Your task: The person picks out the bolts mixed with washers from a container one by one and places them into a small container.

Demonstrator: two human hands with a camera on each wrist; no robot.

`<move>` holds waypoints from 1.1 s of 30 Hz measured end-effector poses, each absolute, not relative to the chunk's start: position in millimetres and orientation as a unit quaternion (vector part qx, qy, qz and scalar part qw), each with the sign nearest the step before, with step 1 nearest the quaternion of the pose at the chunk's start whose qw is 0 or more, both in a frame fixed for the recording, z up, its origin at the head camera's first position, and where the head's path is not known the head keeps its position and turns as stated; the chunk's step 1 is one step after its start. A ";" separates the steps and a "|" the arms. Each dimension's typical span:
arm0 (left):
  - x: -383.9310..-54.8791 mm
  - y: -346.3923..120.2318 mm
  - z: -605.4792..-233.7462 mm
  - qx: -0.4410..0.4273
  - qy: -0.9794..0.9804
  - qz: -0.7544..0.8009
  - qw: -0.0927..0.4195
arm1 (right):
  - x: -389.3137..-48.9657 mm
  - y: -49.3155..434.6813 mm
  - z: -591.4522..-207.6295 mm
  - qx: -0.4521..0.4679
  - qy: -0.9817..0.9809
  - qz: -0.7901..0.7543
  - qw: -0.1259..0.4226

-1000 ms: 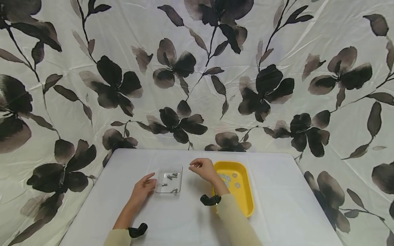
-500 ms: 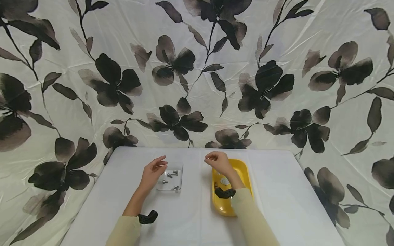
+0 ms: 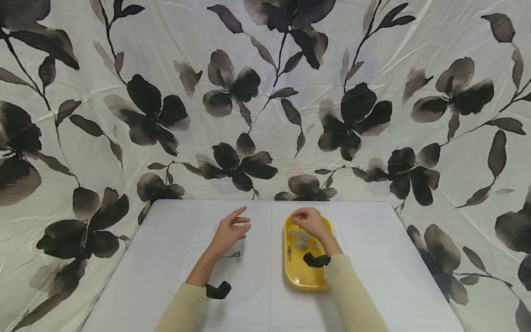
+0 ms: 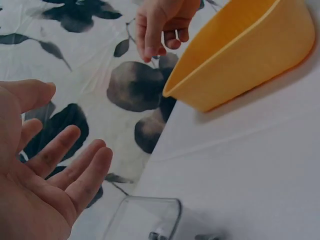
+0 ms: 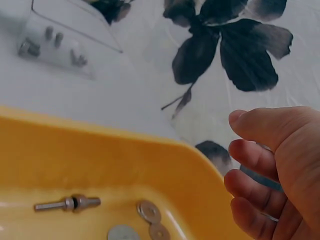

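My left hand (image 3: 230, 233) hovers over the clear plastic box (image 3: 236, 251) with its fingers spread, and it covers most of that box in the head view. Short metal screws (image 5: 59, 40) lie inside the box. Above the far end of the yellow tray (image 3: 307, 282) is my right hand (image 3: 310, 222), its fingers loosely bent. In the right wrist view its thumb and fingertips stand apart, with nothing seen between them. The tray holds several flat washers (image 3: 301, 245) and a bolt with parts threaded on it (image 5: 67, 203), lying along the left side.
A white cloth covers the table (image 3: 265, 295), which carries the box on the left and the tray on the right. Behind the table's far edge hangs a floral curtain (image 3: 265, 92). Each wrist wears a black camera mount (image 3: 218, 290).
My left hand has moved right from beside the clear box to above it, its fingers lifting. My right hand has drawn right to above the tray, and the bolt there has come into view.
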State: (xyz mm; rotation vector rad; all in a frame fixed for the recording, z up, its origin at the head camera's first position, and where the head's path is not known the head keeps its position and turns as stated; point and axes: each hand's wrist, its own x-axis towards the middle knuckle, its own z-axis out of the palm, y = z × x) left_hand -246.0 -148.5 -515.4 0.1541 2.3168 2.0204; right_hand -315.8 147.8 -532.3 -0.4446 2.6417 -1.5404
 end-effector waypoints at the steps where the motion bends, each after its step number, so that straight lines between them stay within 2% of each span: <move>1: -245.5 -145.6 -516.8 0.050 0.754 0.654 0.038 | -315.7 150.2 -534.7 -0.139 0.858 -0.493 0.031; 13: -240.2 -116.3 -539.6 0.037 0.773 0.624 0.113 | -305.3 160.7 -551.1 -0.089 0.866 -0.488 0.062; 24: -230.1 -91.6 -557.7 0.045 0.770 0.610 0.179 | -304.2 154.6 -574.1 -0.126 0.839 -0.510 0.141; 33: -212.6 -70.4 -577.4 0.061 0.746 0.632 0.201 | -296.4 153.9 -586.6 -0.136 0.876 -0.438 0.151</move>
